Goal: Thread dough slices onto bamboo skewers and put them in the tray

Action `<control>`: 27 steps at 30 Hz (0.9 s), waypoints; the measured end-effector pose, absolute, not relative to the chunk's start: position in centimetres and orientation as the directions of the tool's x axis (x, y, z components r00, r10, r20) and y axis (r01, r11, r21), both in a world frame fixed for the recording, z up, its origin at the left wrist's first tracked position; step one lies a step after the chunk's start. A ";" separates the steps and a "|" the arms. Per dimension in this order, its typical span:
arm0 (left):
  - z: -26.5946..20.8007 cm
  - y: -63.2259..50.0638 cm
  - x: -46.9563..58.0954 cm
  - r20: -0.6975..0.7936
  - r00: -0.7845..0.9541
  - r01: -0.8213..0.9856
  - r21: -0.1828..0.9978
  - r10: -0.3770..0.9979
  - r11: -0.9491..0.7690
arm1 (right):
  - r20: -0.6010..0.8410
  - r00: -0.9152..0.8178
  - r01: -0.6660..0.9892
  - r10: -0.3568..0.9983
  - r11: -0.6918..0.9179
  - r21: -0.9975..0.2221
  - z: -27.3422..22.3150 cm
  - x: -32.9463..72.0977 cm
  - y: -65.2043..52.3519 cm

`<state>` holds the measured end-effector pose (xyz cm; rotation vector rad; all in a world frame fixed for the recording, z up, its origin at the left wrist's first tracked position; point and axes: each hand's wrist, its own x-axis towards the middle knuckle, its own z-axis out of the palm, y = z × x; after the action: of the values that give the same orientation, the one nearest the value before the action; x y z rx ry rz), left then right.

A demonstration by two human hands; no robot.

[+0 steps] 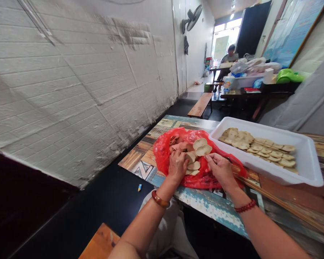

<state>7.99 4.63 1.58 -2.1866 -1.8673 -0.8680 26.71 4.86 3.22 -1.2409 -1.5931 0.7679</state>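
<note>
A crumpled red plastic bag (162,147) lies opened out on the table, holding a heap of thin, pale round slices (193,166) and some pinkish-brown ones. My left hand (178,165) rests over the heap with its fingers curled onto a slice, whose grip is partly hidden. Two pale slices, overlapping, stick up at the fingertips of my right hand (220,171). That hand is closed in a pinch at the edge of the lower slice (203,150); whether a stick runs through them I cannot tell. Long thin wooden skewers (283,205) lie under and beyond my right wrist.
Right of the bag, a white plastic tub (310,158) holds rows of overlapping pale slices. The patterned table (135,158) ends close to my lap. A wooden bench (201,104) stands beyond it. Farther back are a cluttered table (232,94) and a seated person (230,55). A white wall (97,90) runs along the left.
</note>
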 end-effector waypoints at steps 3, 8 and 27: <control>1.8 4.5 8.2 0.504 0.070 0.945 0.244 0.861 -0.219 | 0.296 -0.050 0.365 0.954 0.293 -0.884 3.3 26.7 4.8; 1.9 4.5 8.1 0.477 0.056 0.940 0.271 0.877 -0.207 | 0.297 -0.051 0.374 0.953 0.295 -0.879 3.6 26.7 4.7; 2.0 4.7 7.5 0.544 -0.024 0.777 0.538 0.839 -0.327 | 0.246 -0.036 0.303 0.969 0.245 -0.921 3.9 26.5 4.4</control>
<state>7.52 4.72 1.96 -2.2449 -1.8631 -1.3524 26.55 4.42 3.89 -1.2347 -1.5375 0.8549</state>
